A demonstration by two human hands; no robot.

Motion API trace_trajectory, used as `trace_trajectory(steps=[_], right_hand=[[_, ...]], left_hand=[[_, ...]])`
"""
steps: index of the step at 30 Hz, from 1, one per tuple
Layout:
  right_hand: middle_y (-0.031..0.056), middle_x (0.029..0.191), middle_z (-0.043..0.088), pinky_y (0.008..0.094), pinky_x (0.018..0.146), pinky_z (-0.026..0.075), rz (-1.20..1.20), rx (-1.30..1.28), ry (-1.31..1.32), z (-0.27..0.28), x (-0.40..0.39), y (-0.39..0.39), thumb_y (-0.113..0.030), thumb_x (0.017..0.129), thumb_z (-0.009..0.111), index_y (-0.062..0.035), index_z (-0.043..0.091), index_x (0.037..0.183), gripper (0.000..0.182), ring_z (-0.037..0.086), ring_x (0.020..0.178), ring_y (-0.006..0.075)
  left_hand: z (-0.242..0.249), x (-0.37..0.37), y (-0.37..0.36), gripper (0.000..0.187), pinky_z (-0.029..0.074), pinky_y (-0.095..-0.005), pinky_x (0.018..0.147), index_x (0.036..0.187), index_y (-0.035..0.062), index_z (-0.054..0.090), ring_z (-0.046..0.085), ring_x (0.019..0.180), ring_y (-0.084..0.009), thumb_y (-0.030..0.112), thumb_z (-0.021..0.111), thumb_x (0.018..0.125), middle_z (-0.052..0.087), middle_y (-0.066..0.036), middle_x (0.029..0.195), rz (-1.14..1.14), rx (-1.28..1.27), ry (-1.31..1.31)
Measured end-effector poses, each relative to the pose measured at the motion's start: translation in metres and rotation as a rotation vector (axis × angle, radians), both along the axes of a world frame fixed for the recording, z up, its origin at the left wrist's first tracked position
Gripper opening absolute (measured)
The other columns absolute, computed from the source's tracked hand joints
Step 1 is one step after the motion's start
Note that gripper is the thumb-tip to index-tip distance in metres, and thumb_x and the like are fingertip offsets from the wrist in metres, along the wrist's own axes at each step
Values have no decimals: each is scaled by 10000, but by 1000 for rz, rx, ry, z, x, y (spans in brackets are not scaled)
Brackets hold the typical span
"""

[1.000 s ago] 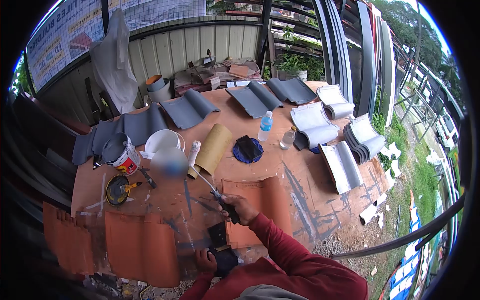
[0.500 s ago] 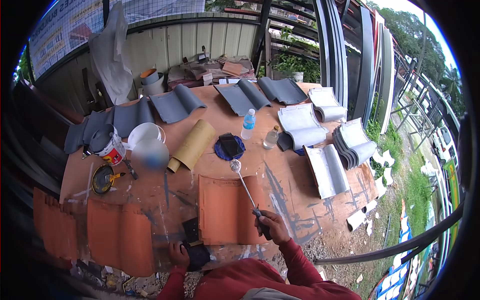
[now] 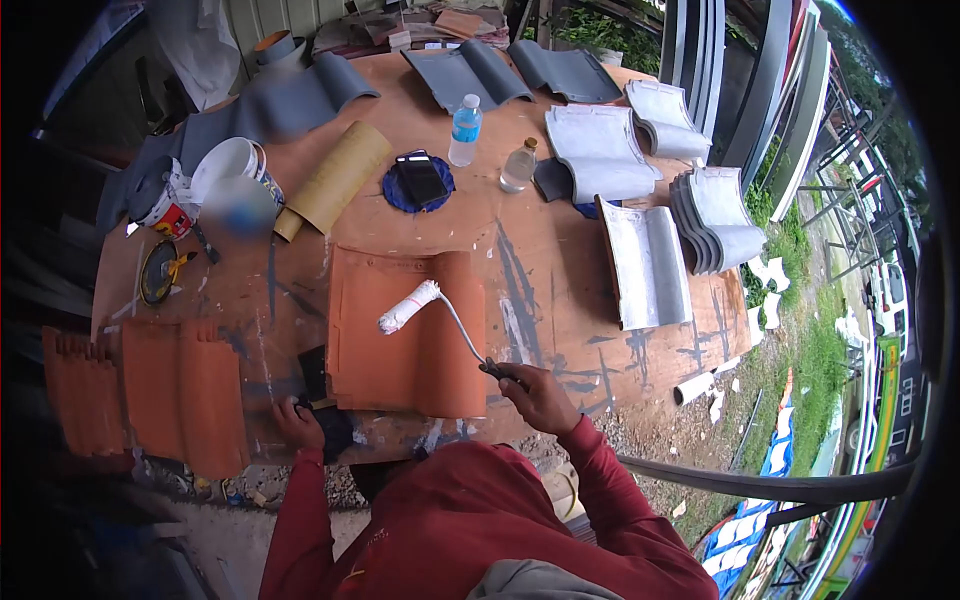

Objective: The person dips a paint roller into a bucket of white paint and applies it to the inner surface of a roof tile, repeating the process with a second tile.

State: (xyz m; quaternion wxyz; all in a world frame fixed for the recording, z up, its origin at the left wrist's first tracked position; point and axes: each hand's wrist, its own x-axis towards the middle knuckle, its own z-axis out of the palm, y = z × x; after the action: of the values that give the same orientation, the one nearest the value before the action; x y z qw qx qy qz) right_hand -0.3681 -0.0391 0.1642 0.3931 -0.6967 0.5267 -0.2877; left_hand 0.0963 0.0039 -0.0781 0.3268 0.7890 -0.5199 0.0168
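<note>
My right hand (image 3: 541, 400) is closed round the dark handle of a paint roller (image 3: 409, 307). Its white sleeve overlaps the middle of an orange roof tile (image 3: 400, 365) lying on the table before me, the bent wire frame reaching back toward my hand. At the table's front edge, left of that tile, my left hand (image 3: 299, 427) has curled fingers beside a black cloth-like bundle (image 3: 336, 432). A short tan piece shows by its fingertips, and I cannot tell what it grips. Two more stacks of orange tiles (image 3: 183, 385) (image 3: 82, 385) stand farther left.
Paint tubs (image 3: 160, 200), a lid with a brush (image 3: 160, 271) and a yellow-brown curved tile (image 3: 335, 178) are at left. Behind are a phone (image 3: 420, 178), a water bottle (image 3: 465, 130) and a small glass bottle (image 3: 518, 167). Silver tiles (image 3: 650, 265) line the right, grey ones (image 3: 470, 75) the back.
The roller has swung from pointing away past the tile's far edge to hanging over the tile's middle, its sleeve now turned left. My view has tipped downward.
</note>
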Motion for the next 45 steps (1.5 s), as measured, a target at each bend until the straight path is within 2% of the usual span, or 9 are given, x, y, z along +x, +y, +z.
trace_trajectory(steps=[3, 12, 16, 19, 22, 26, 29, 40, 45], right_hand=[[235, 930, 719, 420, 681, 519, -30, 110, 131, 27, -17, -19, -111, 997, 624, -22, 677, 1295, 315, 701, 758, 345], [179, 890, 728, 364, 649, 508, 155, 93, 374, 54, -12, -94, -73, 977, 641, -12, 707, 1262, 299, 643, 672, 229], [219, 992, 750, 409, 737, 554, 300, 34, 436, 47, 6, -122, -74, 960, 632, -23, 742, 1187, 257, 733, 842, 360], [213, 1003, 748, 441, 768, 564, 386, -30, 546, 21, 17, -141, -114, 962, 627, -54, 760, 1155, 242, 721, 880, 395], [204, 1008, 749, 457, 784, 569, 415, -16, 436, -2, 39, -155, -150, 969, 623, -76, 763, 1153, 242, 721, 896, 395], [211, 1062, 760, 404, 815, 575, 415, -28, 396, -20, 60, -159, -69, 966, 625, -38, 751, 1194, 263, 744, 921, 358], [211, 1025, 751, 433, 794, 568, 424, -28, 415, -14, 47, -156, -85, 952, 637, -52, 759, 1177, 258, 728, 896, 382], [140, 890, 700, 450, 707, 530, 324, -114, 655, 76, 3, -124, -89, 890, 714, -92, 762, 1157, 272, 693, 793, 363], [134, 926, 685, 450, 701, 534, 331, -188, 457, 26, 1, -95, -46, 843, 739, -74, 730, 1172, 331, 680, 793, 370]], left_hand=[[-15, 2, -2, 332, 468, -570, 949, 1218, 26, 589, 559, 1155, -522, 86, 549, 894, 538, -316, 1291, 15, 6, -11], [11, -5, -4, 310, 470, -573, 933, 1175, 29, 610, 570, 1099, -508, 114, 586, 879, 565, -280, 1194, 76, 59, -52], [11, -4, -6, 309, 472, -563, 918, 1166, 34, 613, 570, 1077, -498, 121, 593, 870, 567, -263, 1157, 56, 49, -49], [13, -1, -4, 310, 471, -558, 911, 1166, 41, 616, 569, 1076, -490, 125, 588, 870, 567, -252, 1153, 52, 87, -71], [15, -3, -3, 307, 471, -558, 905, 1163, 44, 618, 572, 1072, -485, 131, 585, 870, 567, -248, 1148, 56, 99, -22], [17, -5, -5, 303, 472, -559, 891, 1155, 44, 618, 575, 1057, -483, 135, 590, 868, 565, -236, 1125, 54, 64, -70], [18, -5, -5, 297, 472, -559, 881, 1147, 42, 617, 577, 1045, -478, 135, 592, 866, 562, -230, 1112, 56, 53, -66], [18, -5, -5, 306, 479, -556, 897, 1179, 55, 629, 585, 1077, -488, 138, 591, 888, 596, -245, 1178, 74, 72, -74], [17, -6, -6, 290, 475, -562, 872, 1135, 57, 613, 571, 1040, -467, 136, 597, 856, 556, -220, 1102, 80, 20, -126]])
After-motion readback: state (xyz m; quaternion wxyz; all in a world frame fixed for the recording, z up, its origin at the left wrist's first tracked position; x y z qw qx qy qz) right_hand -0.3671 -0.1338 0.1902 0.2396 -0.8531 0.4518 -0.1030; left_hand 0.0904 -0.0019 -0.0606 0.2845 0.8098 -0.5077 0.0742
